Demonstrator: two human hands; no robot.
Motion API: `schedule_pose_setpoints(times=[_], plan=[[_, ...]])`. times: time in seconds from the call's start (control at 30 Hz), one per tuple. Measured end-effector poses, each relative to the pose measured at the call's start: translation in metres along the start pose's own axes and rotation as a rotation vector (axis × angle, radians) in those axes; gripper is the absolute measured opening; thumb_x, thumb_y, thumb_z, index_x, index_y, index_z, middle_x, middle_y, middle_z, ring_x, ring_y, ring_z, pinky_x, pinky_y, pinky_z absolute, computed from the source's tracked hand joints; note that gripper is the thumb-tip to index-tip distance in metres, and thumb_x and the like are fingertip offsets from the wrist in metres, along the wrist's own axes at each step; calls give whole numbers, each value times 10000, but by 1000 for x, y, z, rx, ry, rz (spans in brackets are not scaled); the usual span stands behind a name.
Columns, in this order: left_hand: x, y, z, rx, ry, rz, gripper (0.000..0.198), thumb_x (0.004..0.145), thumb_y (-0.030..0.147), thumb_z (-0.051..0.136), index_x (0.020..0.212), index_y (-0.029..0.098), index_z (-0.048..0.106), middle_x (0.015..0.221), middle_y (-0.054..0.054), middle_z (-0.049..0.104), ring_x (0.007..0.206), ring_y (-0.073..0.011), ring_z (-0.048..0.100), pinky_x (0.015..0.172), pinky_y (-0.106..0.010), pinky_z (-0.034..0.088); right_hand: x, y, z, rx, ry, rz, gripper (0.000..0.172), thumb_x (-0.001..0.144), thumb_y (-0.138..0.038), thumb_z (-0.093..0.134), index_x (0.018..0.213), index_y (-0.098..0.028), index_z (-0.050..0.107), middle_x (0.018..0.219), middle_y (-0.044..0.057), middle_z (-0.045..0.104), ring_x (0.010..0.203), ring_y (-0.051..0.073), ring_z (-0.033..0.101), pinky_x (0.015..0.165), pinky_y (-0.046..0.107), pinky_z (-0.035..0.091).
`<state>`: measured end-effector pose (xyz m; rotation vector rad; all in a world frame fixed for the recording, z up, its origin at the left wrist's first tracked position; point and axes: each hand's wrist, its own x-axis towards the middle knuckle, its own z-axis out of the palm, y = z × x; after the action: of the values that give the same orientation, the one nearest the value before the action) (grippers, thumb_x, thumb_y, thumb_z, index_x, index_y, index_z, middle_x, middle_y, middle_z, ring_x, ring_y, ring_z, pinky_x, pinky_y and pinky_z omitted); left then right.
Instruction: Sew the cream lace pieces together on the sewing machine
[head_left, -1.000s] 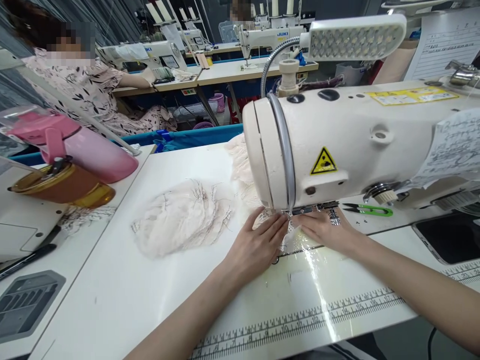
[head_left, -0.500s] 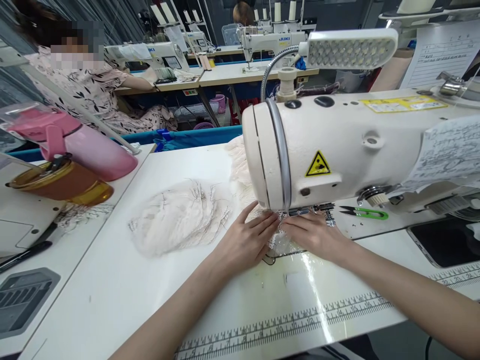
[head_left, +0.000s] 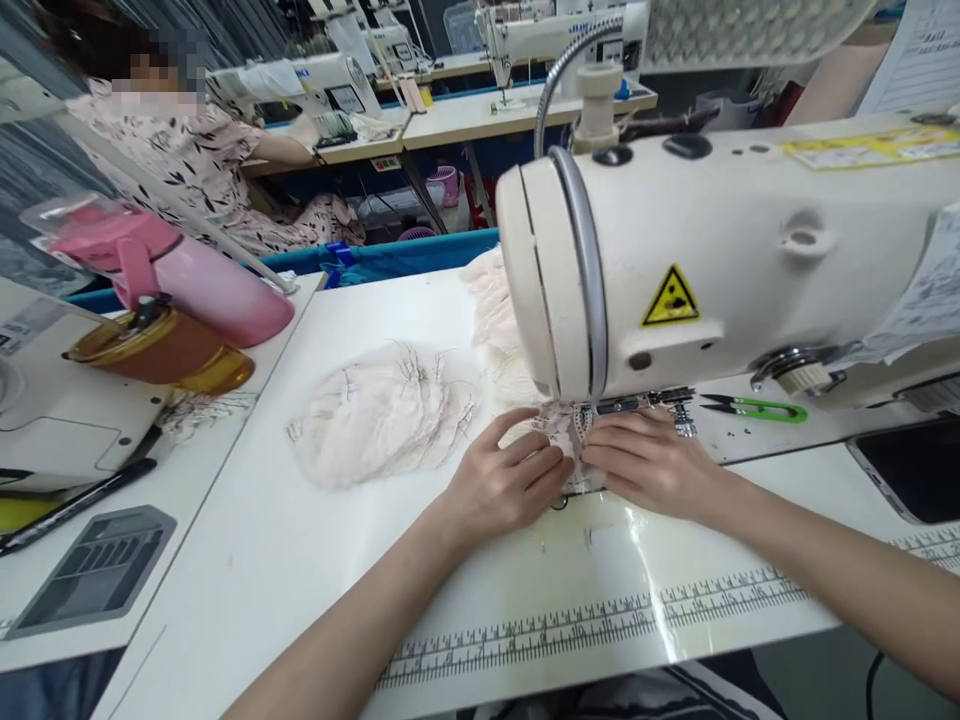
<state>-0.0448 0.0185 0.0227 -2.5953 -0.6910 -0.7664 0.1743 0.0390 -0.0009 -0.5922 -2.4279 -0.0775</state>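
Note:
My left hand and my right hand meet under the head of the white sewing machine. Both press on a small piece of pale lace fabric by the needle, fingertips pinched on its edges. The left fingers are curled; the right fingers lie flatter over the fabric. A pile of similar pale lace pieces with loose threads lies on the white table to the left of my left hand. More lace is heaped behind the machine head.
Green thread snips lie right of the needle. A pink bottle and an amber jar stand at left, with a black pen. A ruler strip runs along the front edge. Another person sews at a far table.
My left hand's fingers have curled in, from stretched flat to pinched on the lace. The camera has moved nearer and tilted down; both hands stay under the machine head.

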Motion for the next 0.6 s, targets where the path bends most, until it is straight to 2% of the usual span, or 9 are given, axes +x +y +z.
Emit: schedule_pose_setpoints(times=[0.1, 0.27, 0.47, 0.53, 0.6], plan=[[0, 1, -1, 41, 16, 18, 86, 817, 105, 613, 762, 170, 618, 705, 42, 677, 660, -103, 620, 903, -370, 488, 2, -2, -2, 25, -2, -37, 135, 877, -170, 541, 997, -184, 601, 965, 2, 674, 967, 151, 584, 830, 311, 454], [0, 3, -2, 67, 17, 49, 107, 829, 102, 606, 740, 162, 618, 717, 32, 674, 670, -111, 614, 888, -378, 501, 7, -5, -1, 72, 35, -133, 91, 859, -114, 558, 889, -189, 599, 868, -25, 664, 863, 114, 576, 952, 327, 449], [-1, 4, -2, 66, 25, 59, 120, 839, 105, 587, 737, 165, 603, 692, 26, 660, 656, -116, 605, 834, -363, 513, 6, -5, 1, 75, 42, -153, 120, 839, -82, 578, 868, -194, 609, 844, -29, 664, 825, 118, 576, 874, 309, 492], [-1, 4, -2, 42, 12, 62, 106, 853, 106, 562, 772, 165, 598, 730, 12, 670, 701, -128, 622, 812, -345, 523, 4, -5, 3, 80, 38, -170, 114, 842, -84, 579, 866, -190, 614, 842, -25, 666, 834, 120, 582, 853, 298, 500], [-2, 4, 0, -28, -46, 39, 86, 870, 117, 520, 851, 144, 599, 849, -38, 688, 861, -166, 644, 843, -336, 528, 2, -3, 4, 87, 39, -187, 93, 846, -94, 583, 867, -178, 617, 841, -16, 667, 859, 130, 588, 833, 293, 506]])
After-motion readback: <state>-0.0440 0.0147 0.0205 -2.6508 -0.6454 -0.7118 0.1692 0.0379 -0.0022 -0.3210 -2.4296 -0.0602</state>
